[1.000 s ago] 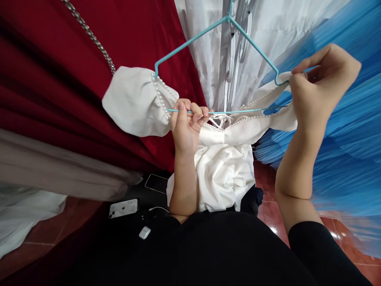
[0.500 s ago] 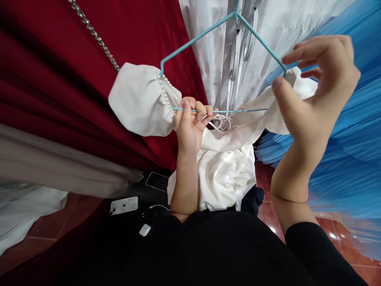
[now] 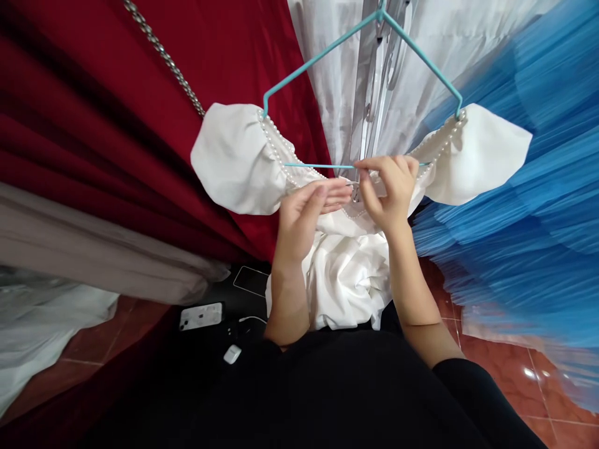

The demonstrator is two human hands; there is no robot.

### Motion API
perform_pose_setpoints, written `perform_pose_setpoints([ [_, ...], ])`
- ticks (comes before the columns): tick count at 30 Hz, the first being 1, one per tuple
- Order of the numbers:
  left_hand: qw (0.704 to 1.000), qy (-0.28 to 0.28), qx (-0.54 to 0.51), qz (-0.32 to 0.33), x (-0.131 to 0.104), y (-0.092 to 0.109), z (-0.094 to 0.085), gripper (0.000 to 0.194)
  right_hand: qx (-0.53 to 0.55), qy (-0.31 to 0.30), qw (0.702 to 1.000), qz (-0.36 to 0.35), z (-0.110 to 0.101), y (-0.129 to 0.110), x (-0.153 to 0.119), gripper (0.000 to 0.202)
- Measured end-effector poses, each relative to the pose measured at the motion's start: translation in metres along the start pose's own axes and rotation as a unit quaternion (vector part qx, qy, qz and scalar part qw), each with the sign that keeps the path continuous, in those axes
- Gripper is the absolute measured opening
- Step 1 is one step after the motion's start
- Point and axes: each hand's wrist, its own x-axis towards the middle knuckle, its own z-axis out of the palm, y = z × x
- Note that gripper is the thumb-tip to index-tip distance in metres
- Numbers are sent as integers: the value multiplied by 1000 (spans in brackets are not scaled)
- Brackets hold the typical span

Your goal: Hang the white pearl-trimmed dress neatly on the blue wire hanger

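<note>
A white dress (image 3: 350, 271) with puffed sleeves and a pearl-beaded neckline hangs on a light blue hanger (image 3: 322, 51). Its skirt is bunched on my lap. Just under the hanger's lower bar, my left hand (image 3: 299, 215) is open at the neckline, its fingers stretched out flat towards the right. My right hand (image 3: 390, 190) is closed in a pinch in front of the bar, close to the left fingertips. A thin white cord (image 3: 350, 183) shows between the hands and seems to run into the right-hand pinch; most of it is hidden.
Red cloth (image 3: 224, 56) hangs at the left, with a metal chain (image 3: 163, 56) before it. Blue tulle (image 3: 519, 212) fills the right side. A phone (image 3: 201, 316), a dark phone-shaped object (image 3: 251, 280) and a white earbud case (image 3: 232, 354) lie on a black surface.
My right hand has moved from the right sleeve to the neckline's middle and closed in a pinch. My left hand has let go of the hanger bar and straightened its fingers.
</note>
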Motion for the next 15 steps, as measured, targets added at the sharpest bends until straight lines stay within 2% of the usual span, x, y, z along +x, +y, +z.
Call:
perform_pose_setpoints([
  [2,991,72,46,107,-1,19,-5,27,-3,-15,1000,-11,1,-2,-1,20],
  [4,945,175,90,260,6,33,-12,13,-8,-23,1000,-13,1,0,-2,21],
  [5,916,205,121,323,13,36,-16,15,-11,-22,1000,-14,0,2,-3,20],
  [7,875,211,207,384,29,36,-27,35,-13,-15,1000,-23,-4,6,-2,20],
  [9,866,180,291,366,45,29,-37,52,-12,-10,999,-36,-7,8,-1,19],
  [10,870,167,314,341,53,25,-42,54,-12,-8,999,-39,-9,9,-1,18],
  [12,889,148,314,299,66,19,-48,44,-20,-2,999,-36,-10,9,-1,16],
  [15,908,137,273,286,85,18,-59,21,-35,5,999,-22,-11,9,1,18],
])
